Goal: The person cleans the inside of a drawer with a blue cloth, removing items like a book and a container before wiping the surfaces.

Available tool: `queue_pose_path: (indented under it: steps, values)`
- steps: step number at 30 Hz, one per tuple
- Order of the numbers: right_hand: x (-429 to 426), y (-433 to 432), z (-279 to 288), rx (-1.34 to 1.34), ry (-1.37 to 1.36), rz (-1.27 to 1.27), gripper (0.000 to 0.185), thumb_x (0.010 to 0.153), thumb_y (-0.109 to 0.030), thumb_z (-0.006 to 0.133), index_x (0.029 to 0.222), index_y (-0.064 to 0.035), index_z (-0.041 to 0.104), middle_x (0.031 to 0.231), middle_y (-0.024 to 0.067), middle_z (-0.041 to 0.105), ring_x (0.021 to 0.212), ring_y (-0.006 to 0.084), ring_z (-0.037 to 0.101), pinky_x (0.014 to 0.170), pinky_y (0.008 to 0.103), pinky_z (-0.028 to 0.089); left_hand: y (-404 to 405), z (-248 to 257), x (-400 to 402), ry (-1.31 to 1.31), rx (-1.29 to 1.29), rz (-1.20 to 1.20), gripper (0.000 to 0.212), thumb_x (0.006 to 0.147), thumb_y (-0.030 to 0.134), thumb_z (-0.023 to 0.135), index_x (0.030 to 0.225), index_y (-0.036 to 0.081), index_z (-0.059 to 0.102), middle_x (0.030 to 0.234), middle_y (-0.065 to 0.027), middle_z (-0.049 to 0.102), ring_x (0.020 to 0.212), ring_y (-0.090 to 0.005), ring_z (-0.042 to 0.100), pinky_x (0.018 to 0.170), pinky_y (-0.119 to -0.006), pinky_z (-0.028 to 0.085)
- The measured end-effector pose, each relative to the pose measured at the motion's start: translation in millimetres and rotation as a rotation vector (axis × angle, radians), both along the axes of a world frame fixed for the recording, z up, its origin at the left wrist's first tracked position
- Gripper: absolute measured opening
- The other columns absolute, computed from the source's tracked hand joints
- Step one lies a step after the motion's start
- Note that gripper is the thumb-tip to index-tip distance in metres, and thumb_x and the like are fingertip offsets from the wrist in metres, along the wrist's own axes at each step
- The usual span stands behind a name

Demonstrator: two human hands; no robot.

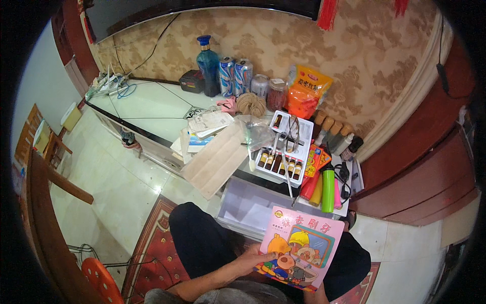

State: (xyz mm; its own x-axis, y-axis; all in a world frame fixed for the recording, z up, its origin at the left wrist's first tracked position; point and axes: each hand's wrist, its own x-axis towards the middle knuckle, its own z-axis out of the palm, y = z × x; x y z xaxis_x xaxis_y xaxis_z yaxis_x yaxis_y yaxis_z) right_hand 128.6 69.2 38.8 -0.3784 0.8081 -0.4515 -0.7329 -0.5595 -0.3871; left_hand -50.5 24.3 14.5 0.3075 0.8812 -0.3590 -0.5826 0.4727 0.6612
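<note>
A pink picture book (300, 249) with cartoon animals on its cover is held above my lap. My left hand (253, 260) grips its left edge, thumb on the cover and fingers behind. My right hand (318, 294) is at the book's lower edge; its fingers are hidden behind the book, and it seems to support it from below. Just beyond the book, an open drawer (246, 207) juts from the glass-topped cabinet (152, 98). A white plastic tray (306, 152) with small brown vials (278, 163) rests on the cabinet top, a pair of eyeglasses (293, 133) lying across it.
A cardboard piece (216, 167) overhangs the cabinet's front edge beside worn booklets (210, 123). A green cylinder (327, 190) lies at the right. Along the wall stand a blue bottle (208, 72), cans (243, 78), a jar (277, 95) and an orange food bag (306, 91).
</note>
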Motion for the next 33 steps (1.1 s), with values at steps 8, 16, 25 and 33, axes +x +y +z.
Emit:
queue_pose_path:
  steps: [8, 16, 25, 33]
  values:
    - [14.9, 6.9, 1.8, 0.077, -0.068, -0.089, 0.056, 0.079, -0.045, 0.043, 0.116, -0.0027, 0.044, 0.113, 0.0158, 0.049, 0.106, 0.0316, 0.046, 0.09, 0.044, 0.037, 4.2, 31.0, -27.1, 0.429, 0.167, 0.136, 0.04, 0.078, 0.011, 0.061, 0.112, -0.004, 0.047, 0.1, -0.008, 0.057, 0.086, -0.0102, 0.053, 0.077, -0.025, 0.044]
    - [19.4, 14.8, 27.6, 0.21, -0.175, -0.135, 0.075, 0.073, -0.062, 0.042, 0.121, -0.0032, 0.039, 0.118, 0.0153, 0.046, 0.106, 0.0319, 0.046, 0.09, 0.0449, 0.037, -0.3, 42.2, -44.0, 0.417, 0.184, 0.111, 0.04, 0.075, 0.009, 0.063, 0.11, -0.004, 0.049, 0.098, -0.0078, 0.058, 0.086, -0.0095, 0.053, 0.076, -0.024, 0.044]
    - [2.5, -0.6, 33.4, 0.278, -0.378, 0.022, 0.061, 0.061, -0.01, 0.062, 0.115, 0.0043, 0.037, 0.105, 0.0177, 0.05, 0.092, 0.0276, 0.054, 0.079, 0.0393, 0.046, -0.7, 30.4, -30.5, 0.177, 0.128, 0.157, 0.036, 0.074, 0.01, 0.064, 0.105, -0.004, 0.052, 0.093, -0.0068, 0.059, 0.081, -0.0102, 0.056, 0.075, -0.025, 0.045]
    - [11.7, 18.6, 44.5, 0.195, -0.457, -0.258, 0.052, 0.066, -0.012, 0.056, 0.112, 0.0043, 0.037, 0.099, 0.0177, 0.052, 0.086, 0.0262, 0.057, 0.076, 0.035, 0.048, -7.2, 32.9, -22.3, 0.205, 0.141, -0.086, 0.049, 0.08, 0.01, 0.058, 0.121, 0.003, 0.033, 0.094, -0.0107, 0.057, 0.084, -0.014, 0.057, 0.068, -0.026, 0.048]
